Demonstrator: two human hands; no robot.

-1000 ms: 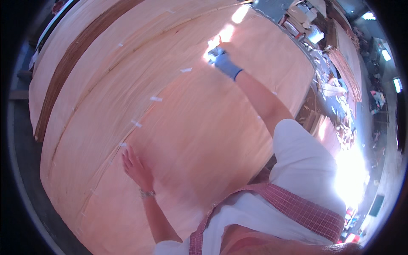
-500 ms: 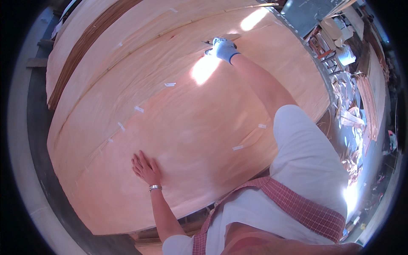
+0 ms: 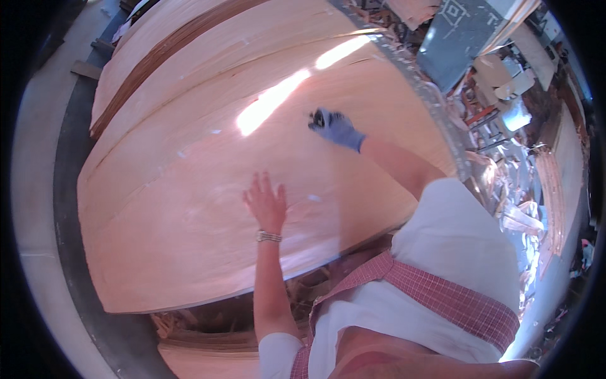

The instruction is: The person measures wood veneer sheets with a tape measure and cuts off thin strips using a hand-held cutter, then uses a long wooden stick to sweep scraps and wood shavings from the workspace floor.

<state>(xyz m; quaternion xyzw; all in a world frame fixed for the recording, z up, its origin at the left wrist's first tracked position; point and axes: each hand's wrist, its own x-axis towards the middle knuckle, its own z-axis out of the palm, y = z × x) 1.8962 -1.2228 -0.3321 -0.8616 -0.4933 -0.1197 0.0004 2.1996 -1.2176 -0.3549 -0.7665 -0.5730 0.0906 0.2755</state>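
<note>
A large pale wood veneer sheet point(image 3: 208, 252) spreads in front of me, with small white tape pieces point(image 3: 314, 198) on it. My left hand point(image 3: 267, 205), bare with a metal watch point(image 3: 269, 236) at the wrist, is over the sheet's near part, fingers spread and holding nothing. Whether it touches the wood is unclear. My right hand point(image 3: 338, 128), in a pale blue work glove, is farther out and to the right, just over the sheet. Its fingers are curled around something small and dark, blurred and mostly hidden by the glove.
A dark brown strip of wood point(image 3: 170, 50) lies across the far left of the veneer. Under the near edge are more stacked sheets point(image 3: 208, 357). To the right, veneer scraps point(image 3: 521, 218) litter the floor near a grey panel point(image 3: 451, 47). Bright sunlight streaks the sheet.
My right hand has come back nearer to me from the far part of the sheet. My left hand has shifted right and a little farther out. The whole view has turned slightly.
</note>
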